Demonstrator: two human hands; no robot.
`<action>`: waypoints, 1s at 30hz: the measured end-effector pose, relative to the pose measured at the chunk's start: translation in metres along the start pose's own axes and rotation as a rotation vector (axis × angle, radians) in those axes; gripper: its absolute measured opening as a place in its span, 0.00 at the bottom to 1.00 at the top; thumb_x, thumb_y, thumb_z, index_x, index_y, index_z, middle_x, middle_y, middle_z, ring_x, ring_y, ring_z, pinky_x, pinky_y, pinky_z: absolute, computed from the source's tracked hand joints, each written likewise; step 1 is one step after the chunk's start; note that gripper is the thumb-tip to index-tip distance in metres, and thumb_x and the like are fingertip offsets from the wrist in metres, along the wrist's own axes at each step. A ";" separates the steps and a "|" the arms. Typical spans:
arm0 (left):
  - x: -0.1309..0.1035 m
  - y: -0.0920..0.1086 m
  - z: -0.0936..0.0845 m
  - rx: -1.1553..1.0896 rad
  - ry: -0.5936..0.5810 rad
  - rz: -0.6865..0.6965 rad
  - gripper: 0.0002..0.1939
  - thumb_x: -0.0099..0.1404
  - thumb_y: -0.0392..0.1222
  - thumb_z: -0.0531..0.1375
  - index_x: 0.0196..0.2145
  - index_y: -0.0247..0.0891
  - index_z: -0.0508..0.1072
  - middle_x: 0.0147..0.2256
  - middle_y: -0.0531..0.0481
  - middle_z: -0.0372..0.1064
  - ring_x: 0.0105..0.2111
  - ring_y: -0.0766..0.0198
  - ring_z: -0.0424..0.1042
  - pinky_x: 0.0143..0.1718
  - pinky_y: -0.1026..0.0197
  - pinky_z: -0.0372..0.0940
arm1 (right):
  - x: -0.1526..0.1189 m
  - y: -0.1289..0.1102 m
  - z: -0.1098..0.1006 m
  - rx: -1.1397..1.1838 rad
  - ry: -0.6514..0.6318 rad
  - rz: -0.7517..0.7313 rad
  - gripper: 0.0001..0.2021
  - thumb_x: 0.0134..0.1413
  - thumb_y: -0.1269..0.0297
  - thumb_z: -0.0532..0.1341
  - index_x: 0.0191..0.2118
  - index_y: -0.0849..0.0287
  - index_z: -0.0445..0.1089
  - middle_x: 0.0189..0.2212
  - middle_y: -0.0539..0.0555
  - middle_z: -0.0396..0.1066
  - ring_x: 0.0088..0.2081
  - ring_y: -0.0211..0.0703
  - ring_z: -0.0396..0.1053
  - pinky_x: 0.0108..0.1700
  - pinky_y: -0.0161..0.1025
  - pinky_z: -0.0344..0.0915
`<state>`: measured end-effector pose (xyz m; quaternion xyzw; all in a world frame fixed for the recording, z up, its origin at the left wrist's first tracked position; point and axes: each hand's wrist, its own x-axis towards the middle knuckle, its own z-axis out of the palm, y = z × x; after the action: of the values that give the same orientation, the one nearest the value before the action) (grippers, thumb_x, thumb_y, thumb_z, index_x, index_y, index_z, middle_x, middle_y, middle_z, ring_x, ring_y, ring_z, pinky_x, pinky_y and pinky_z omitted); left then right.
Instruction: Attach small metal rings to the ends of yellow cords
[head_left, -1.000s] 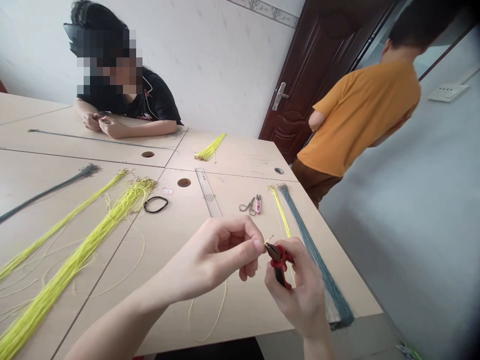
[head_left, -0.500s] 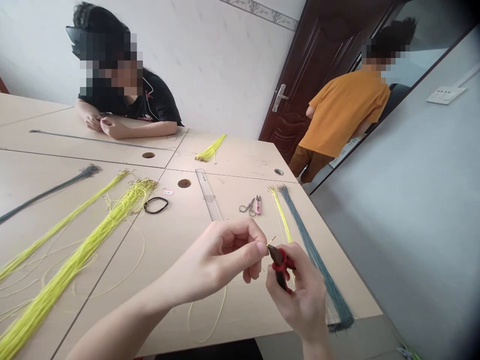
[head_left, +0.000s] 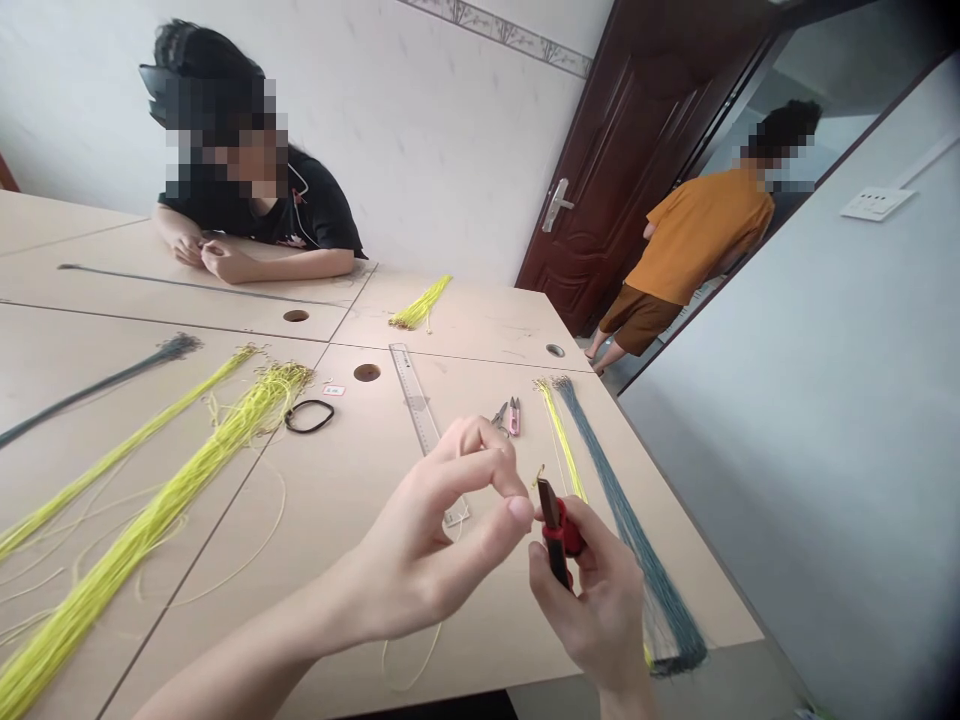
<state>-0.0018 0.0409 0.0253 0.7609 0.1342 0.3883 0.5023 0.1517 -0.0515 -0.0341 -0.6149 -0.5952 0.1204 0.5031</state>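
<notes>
My left hand (head_left: 442, 540) is closed in a pinch, thumb and forefinger together on a thin yellow cord that is mostly hidden by the fingers. A loop of pale yellow cord (head_left: 431, 660) shows below this hand, over the table's near edge. In my right hand (head_left: 596, 590) are red-and-black pliers (head_left: 556, 530), their dark jaws pointing up just right of the left fingertips. A tiny brass-coloured hook (head_left: 538, 474) shows beside the jaw tips; whether the jaws touch it I cannot tell.
Yellow cord bundles (head_left: 157, 510) lie left, with a black band (head_left: 309, 416) alongside. Ahead are a clear ruler (head_left: 412, 395), scissors (head_left: 500, 412) and pink snips (head_left: 514, 416). A blue-grey cord bundle (head_left: 622, 500) lies right. One person sits opposite; another stands by the door (head_left: 637, 130).
My left hand has shifted slightly, its fingers a little more raised. The pliers have turned more upright and the hook sits at their tip. The person in orange has moved farther through the doorway.
</notes>
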 end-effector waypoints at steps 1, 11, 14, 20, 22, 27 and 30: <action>-0.001 -0.001 0.000 0.006 0.026 0.078 0.09 0.66 0.38 0.53 0.27 0.37 0.66 0.37 0.47 0.62 0.42 0.61 0.61 0.49 0.55 0.57 | 0.000 0.000 0.000 -0.003 -0.004 0.011 0.10 0.52 0.72 0.57 0.41 0.55 0.63 0.33 0.52 0.69 0.32 0.39 0.68 0.22 0.31 0.60; -0.008 -0.005 0.008 -0.379 -0.017 0.270 0.12 0.67 0.44 0.52 0.26 0.39 0.63 0.20 0.53 0.64 0.22 0.68 0.63 0.33 0.57 0.62 | 0.002 0.002 0.004 0.032 -0.040 0.002 0.09 0.49 0.71 0.60 0.38 0.55 0.64 0.27 0.48 0.66 0.26 0.36 0.65 0.22 0.31 0.61; -0.010 -0.010 0.013 -0.464 0.041 0.204 0.12 0.67 0.45 0.53 0.26 0.39 0.65 0.20 0.55 0.58 0.21 0.70 0.55 0.30 0.60 0.57 | 0.001 0.000 0.003 0.046 -0.050 0.025 0.08 0.50 0.71 0.58 0.39 0.57 0.64 0.31 0.52 0.70 0.31 0.39 0.69 0.24 0.32 0.63; -0.016 -0.017 0.027 -0.635 0.173 0.101 0.12 0.67 0.46 0.54 0.27 0.40 0.68 0.22 0.54 0.59 0.24 0.69 0.57 0.30 0.63 0.56 | -0.001 0.000 0.006 0.052 -0.048 0.070 0.08 0.48 0.74 0.57 0.37 0.57 0.65 0.29 0.51 0.70 0.29 0.38 0.69 0.26 0.32 0.64; -0.019 -0.015 0.029 -0.592 0.198 0.066 0.12 0.66 0.47 0.54 0.27 0.41 0.69 0.22 0.53 0.61 0.25 0.68 0.58 0.28 0.64 0.57 | -0.002 0.003 0.010 0.047 -0.029 0.045 0.09 0.46 0.74 0.57 0.36 0.57 0.65 0.28 0.50 0.70 0.28 0.38 0.69 0.24 0.31 0.63; -0.021 -0.009 0.024 -0.334 0.214 0.094 0.12 0.66 0.48 0.53 0.27 0.45 0.69 0.18 0.54 0.57 0.21 0.68 0.57 0.23 0.65 0.56 | -0.004 0.009 0.014 -0.007 0.003 0.015 0.08 0.43 0.74 0.56 0.32 0.57 0.64 0.23 0.48 0.66 0.26 0.37 0.67 0.22 0.31 0.60; -0.020 -0.006 0.022 -0.263 0.240 0.132 0.12 0.66 0.49 0.53 0.27 0.45 0.69 0.17 0.55 0.58 0.20 0.68 0.59 0.21 0.66 0.58 | -0.004 0.008 0.013 -0.002 -0.006 0.023 0.05 0.43 0.73 0.56 0.29 0.57 0.62 0.23 0.48 0.65 0.25 0.37 0.66 0.22 0.31 0.58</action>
<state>0.0024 0.0171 0.0065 0.6441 0.0913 0.5225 0.5512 0.1460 -0.0465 -0.0482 -0.6216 -0.5898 0.1275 0.4995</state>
